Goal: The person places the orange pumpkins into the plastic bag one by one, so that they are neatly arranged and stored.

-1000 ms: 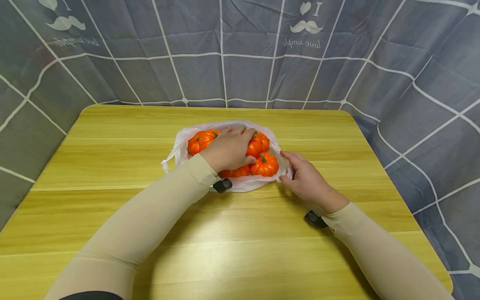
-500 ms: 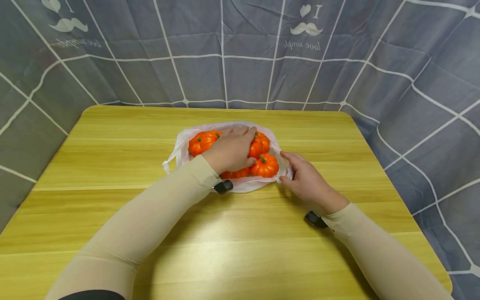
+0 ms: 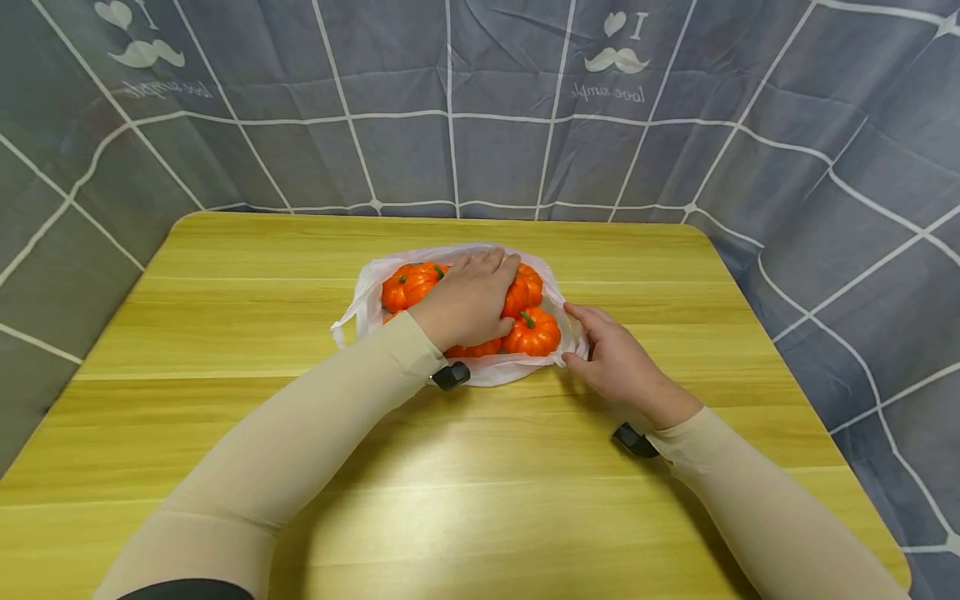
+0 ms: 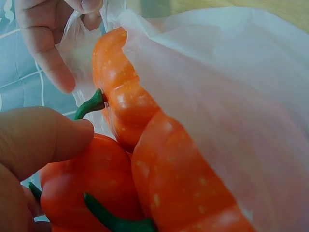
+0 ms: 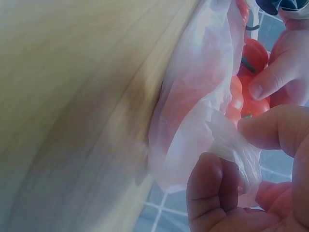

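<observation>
A white plastic bag (image 3: 495,372) lies on the table with its mouth spread open. Several small orange pumpkins (image 3: 534,335) with green stems fill it. My left hand (image 3: 468,302) reaches over the middle of the bag and grips one pumpkin (image 4: 91,181) among the others. Its thumb (image 4: 72,137) shows against that pumpkin in the left wrist view, while most of its fingers are hidden behind. At the bag's right end, my right hand (image 3: 618,358) pinches the gathered plastic between thumb and fingers, as the right wrist view shows.
The yellow wood-grain table (image 3: 465,500) extends around the bag on all sides. A grey curtain (image 3: 495,158) with white grid lines hangs behind the table and along both sides.
The whole head view has shifted slightly. Both hands keep their places on the pumpkin and the bag.
</observation>
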`<state>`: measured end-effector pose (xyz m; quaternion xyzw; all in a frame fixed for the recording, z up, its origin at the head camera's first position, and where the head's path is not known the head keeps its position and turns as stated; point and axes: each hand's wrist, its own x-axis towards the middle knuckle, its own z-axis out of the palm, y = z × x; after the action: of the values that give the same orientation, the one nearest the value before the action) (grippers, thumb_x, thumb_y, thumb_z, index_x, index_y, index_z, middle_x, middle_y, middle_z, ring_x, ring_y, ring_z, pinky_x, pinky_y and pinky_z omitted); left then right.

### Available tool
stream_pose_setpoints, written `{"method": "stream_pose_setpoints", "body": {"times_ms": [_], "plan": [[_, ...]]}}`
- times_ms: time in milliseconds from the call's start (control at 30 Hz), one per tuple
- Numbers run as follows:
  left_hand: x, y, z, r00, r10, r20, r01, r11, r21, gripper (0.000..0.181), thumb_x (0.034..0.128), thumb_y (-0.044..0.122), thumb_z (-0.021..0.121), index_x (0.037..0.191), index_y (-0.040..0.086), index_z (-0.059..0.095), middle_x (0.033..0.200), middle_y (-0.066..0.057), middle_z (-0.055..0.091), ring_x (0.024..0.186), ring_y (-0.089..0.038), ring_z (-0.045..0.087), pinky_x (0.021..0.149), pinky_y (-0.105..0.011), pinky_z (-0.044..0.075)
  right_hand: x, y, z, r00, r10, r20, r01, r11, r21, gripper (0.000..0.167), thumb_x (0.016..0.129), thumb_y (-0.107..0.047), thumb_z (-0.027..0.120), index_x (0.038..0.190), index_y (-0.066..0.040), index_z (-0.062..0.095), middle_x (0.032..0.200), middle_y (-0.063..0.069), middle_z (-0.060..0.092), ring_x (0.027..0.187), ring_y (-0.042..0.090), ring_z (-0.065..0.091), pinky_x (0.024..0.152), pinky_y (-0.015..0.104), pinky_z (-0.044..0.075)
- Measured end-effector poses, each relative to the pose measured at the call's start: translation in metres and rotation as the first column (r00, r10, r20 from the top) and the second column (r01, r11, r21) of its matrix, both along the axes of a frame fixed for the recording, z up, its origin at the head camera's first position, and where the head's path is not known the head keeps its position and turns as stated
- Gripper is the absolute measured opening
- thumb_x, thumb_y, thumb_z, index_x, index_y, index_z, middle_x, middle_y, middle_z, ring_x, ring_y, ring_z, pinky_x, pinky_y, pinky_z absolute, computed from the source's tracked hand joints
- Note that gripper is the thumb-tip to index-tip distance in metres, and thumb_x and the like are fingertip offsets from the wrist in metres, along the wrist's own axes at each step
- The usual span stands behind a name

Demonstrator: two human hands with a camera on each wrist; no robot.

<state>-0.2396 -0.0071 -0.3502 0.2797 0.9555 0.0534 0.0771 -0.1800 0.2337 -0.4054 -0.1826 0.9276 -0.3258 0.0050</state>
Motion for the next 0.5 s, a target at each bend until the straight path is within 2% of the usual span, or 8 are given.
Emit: {"method": "stream_pose_setpoints", "body": {"times_ms": [133, 333, 500], "plan": [[0.001, 0.001, 0.0, 1.0, -0.01, -0.004, 0.01, 1.0, 0.002, 0.095, 0.0993, 0.043, 0.069, 0.169, 0.006, 0.016, 0.176, -0.018, 0.017, 0.164, -0.035, 0.017, 0.134, -0.051, 0.01, 0.0, 0.001, 0.001, 1.0, 0.005, -0.006, -0.005, 1.0, 0.005, 0.072, 0.092, -0.005, 0.075, 0.156, 0.006, 0.044, 0.153, 0.025, 0.051, 0.087, 0.024, 0.056, 0.076, 0.024, 0.048], [0.005, -0.001, 0.002, 0.999, -0.022, -0.024, 0.022, 1.0, 0.009, 0.093, 0.1002, 0.042, 0.067, 0.169, 0.006, 0.016, 0.176, -0.018, 0.018, 0.164, -0.036, 0.017, 0.134, -0.052, 0.01, 0.001, 0.0, 0.003, 1.0, 0.005, 0.011, -0.005, 1.0, -0.009, 0.072, 0.092, -0.004, 0.075, 0.156, 0.006, 0.043, 0.154, 0.025, 0.05, 0.09, 0.027, 0.058, 0.078, 0.023, 0.049], [0.013, -0.006, 0.011, 0.998, -0.034, -0.043, 0.036, 0.999, 0.025, 0.094, 0.1, 0.042, 0.069, 0.169, 0.007, 0.016, 0.175, -0.017, 0.02, 0.163, -0.036, 0.018, 0.134, -0.052, 0.01, 0.001, 0.0, 0.006, 1.0, -0.001, 0.028, 0.002, 1.0, -0.011, 0.073, 0.093, -0.005, 0.074, 0.157, 0.005, 0.042, 0.156, 0.024, 0.048, 0.101, 0.031, 0.061, 0.085, 0.025, 0.053]]}}
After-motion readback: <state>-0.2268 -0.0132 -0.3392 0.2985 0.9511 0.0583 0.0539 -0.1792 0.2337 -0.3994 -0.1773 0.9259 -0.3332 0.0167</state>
